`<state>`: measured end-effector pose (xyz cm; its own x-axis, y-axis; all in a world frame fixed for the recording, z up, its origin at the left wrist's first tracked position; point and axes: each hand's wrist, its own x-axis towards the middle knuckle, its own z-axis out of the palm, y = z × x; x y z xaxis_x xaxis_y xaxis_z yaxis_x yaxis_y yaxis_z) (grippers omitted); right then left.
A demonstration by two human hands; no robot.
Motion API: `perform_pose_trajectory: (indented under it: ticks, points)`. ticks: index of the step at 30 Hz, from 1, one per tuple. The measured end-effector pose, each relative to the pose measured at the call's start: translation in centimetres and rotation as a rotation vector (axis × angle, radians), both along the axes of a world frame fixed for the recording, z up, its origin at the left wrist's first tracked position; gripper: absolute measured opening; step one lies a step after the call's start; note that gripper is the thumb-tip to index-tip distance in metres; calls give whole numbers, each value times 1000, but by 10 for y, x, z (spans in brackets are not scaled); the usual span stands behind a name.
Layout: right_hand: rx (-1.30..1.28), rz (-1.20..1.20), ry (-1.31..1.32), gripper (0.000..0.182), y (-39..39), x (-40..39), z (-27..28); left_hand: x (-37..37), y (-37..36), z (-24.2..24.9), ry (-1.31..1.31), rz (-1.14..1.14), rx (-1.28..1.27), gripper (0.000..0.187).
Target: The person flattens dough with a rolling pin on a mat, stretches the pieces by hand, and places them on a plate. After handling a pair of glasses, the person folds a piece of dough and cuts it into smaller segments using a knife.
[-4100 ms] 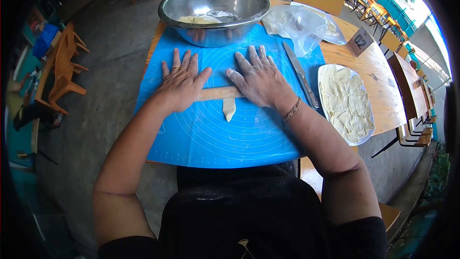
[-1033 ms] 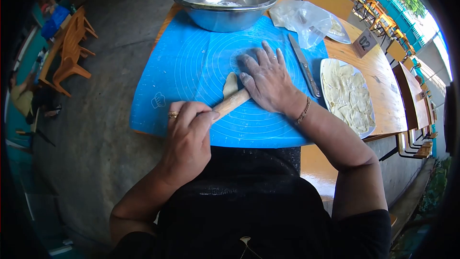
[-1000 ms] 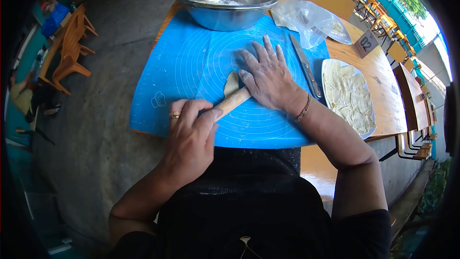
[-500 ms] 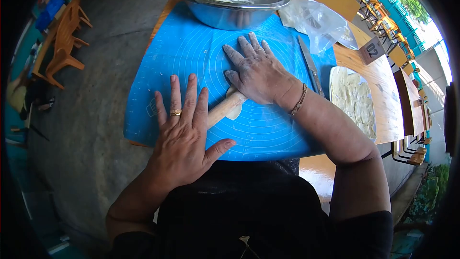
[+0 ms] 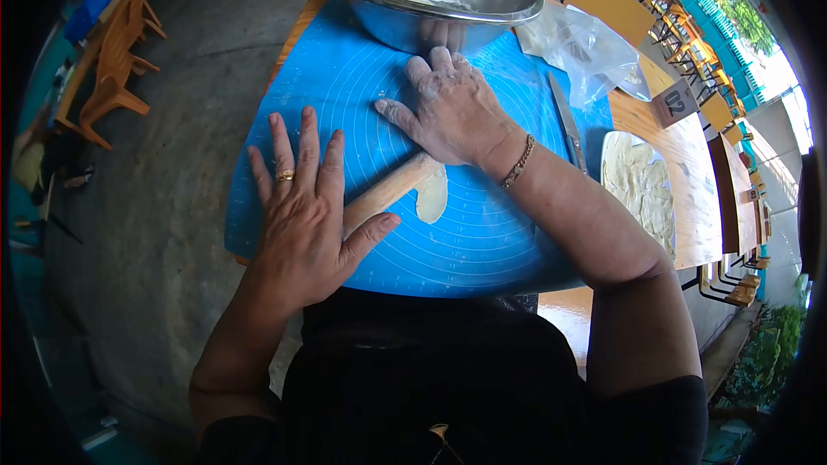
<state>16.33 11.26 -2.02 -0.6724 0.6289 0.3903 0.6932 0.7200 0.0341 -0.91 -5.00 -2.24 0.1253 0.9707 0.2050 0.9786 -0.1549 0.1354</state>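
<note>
A wooden rolling pin (image 5: pixel 392 192) lies slanted on the blue mat (image 5: pixel 482 245). My left hand (image 5: pixel 300 215) rests flat over its lower left end, fingers spread and thumb out. Over the pin's upper right end is my right hand (image 5: pixel 452 108), dusted with flour, its thumb apart and its fingers bent forward near the bowl. Under and beside the pin, close to my right palm, shows a small flat piece of dough (image 5: pixel 432 196). A knife (image 5: pixel 568 125) lies to the right of my right hand.
A large metal bowl (image 5: pixel 405 21) with flour inside stands at the mat's far edge. Behind the knife is a clear plastic bag (image 5: pixel 590 56). A dough-covered tray (image 5: pixel 637 185) and a sign marked 02 (image 5: pixel 674 103) are on the right. Orange chairs (image 5: pixel 116 69) stand at left.
Both hands have shifted left, and the fingers of my right hand have bent. More of the dough piece shows to the right of the pin. The mat, bowl and tray appear slightly shifted in view.
</note>
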Motion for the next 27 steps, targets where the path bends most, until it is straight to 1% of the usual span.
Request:
perform_pose_trajectory:
  ticks: [3,4,6,7,9,10,12,13,14,15,17,18,21,22,23,25,26,27]
  points:
    - [-26,-52,24,58,2,-7,4,-6,4,0,-21,-11,32,99]
    - [-18,-69,71,56,3,-9,3,-6,6,3,-23,-15,33,99]
    - [-7,-86,120,55,7,-12,3,-7,7,15,-133,-70,56,84]
    - [-11,-87,156,53,8,-13,3,-9,7,15,-129,-72,56,84]
    - [-1,-93,206,51,12,-14,1,-15,9,15,-183,-231,98,57]
    - [-5,-76,245,50,16,-14,-3,-15,10,17,-173,-238,109,57]
    - [-2,-67,292,49,22,-9,-4,-14,11,20,-177,-297,157,34]
    - [-102,-34,339,50,24,-5,-2,-13,10,25,-169,-304,161,34]
    - [-200,3,384,51,25,-1,-1,-13,10,32,-132,-296,172,30]
    - [-195,3,386,51,22,5,8,-13,10,39,-97,-287,181,26]
    - [-482,-39,478,53,11,18,33,-15,14,52,-103,-304,174,26]
    - [-405,-24,494,55,9,23,37,-16,18,56,-110,-323,166,26]
    - [-339,-11,461,52,3,37,36,-15,37,59,-165,-389,102,22]
    - [-301,-74,324,54,1,40,32,-15,43,54,-162,-396,106,22]
    - [-296,-79,326,54,-3,42,22,-16,50,46,-182,-412,101,23]
    - [-163,-132,270,56,-16,39,7,-18,57,32,-205,-426,92,24]
    - [-261,-150,227,56,-17,40,5,-18,59,27,-220,-403,55,26]
    - [-264,-150,228,56,-19,38,3,-17,59,26,-233,-378,17,27]
